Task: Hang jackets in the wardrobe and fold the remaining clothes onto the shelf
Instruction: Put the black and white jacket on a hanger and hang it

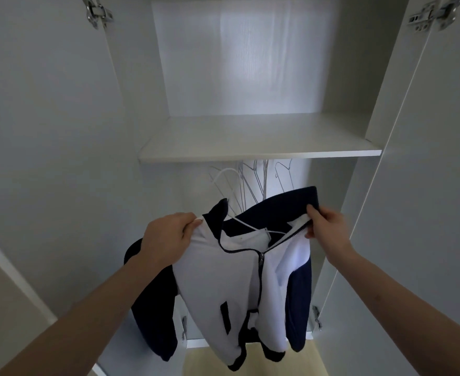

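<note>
Head view: both hands (166, 234) (325, 229) pinch jacket (223, 280) below shelf (258, 154) edge.

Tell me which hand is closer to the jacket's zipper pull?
Right. The right hand pinches the collar just up-right of the zipper pull; the left hand grips the far shoulder, farther left.

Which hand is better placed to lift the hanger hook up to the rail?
Probably left. The left hand grips the jacket shoulder beside the white hanger; the right hand pinches the collar farther away.

The single head view faces forward, close into the open wardrobe (250, 77), shelf (258, 153) near eye level.
</note>
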`<action>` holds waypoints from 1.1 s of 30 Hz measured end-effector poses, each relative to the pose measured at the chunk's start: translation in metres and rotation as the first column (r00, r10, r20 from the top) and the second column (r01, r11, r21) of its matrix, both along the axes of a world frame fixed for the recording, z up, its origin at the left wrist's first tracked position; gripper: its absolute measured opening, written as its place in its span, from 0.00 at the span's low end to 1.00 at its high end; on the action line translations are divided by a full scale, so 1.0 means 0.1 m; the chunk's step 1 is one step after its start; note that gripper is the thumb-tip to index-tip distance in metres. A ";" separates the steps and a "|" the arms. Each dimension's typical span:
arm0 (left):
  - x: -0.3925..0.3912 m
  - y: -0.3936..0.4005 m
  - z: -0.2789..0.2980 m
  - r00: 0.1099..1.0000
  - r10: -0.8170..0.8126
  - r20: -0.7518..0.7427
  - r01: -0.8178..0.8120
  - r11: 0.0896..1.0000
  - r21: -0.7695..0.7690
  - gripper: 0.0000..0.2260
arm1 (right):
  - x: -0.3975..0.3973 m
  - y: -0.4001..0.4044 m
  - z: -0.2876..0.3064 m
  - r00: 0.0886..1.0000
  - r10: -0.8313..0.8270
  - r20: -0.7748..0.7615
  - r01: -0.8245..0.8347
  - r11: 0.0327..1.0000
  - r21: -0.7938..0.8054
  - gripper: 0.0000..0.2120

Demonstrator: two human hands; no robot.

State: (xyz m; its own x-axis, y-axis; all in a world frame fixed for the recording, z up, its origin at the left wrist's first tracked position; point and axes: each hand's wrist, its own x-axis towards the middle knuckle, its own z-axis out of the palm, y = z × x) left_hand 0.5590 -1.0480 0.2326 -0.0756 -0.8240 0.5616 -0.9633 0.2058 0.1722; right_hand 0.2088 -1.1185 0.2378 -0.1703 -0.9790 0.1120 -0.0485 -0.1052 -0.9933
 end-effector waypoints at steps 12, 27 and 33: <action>-0.27 -0.18 -0.14 0.870 0.120 -0.478 -0.049 0.986 0.158 0.20 | 0.69 0.16 0.35 0.689 0.541 -0.482 -0.610 0.792 0.018 0.15; -0.41 -0.10 0.13 0.759 0.027 -0.651 0.089 0.986 0.144 0.24 | 0.96 0.59 -1.11 0.841 0.518 -0.156 -0.414 0.802 0.430 0.13; -0.41 -0.14 0.08 0.645 0.073 -0.761 0.095 0.980 0.175 0.21 | 1.25 0.46 -1.13 0.930 0.367 0.040 -0.340 0.809 0.479 0.16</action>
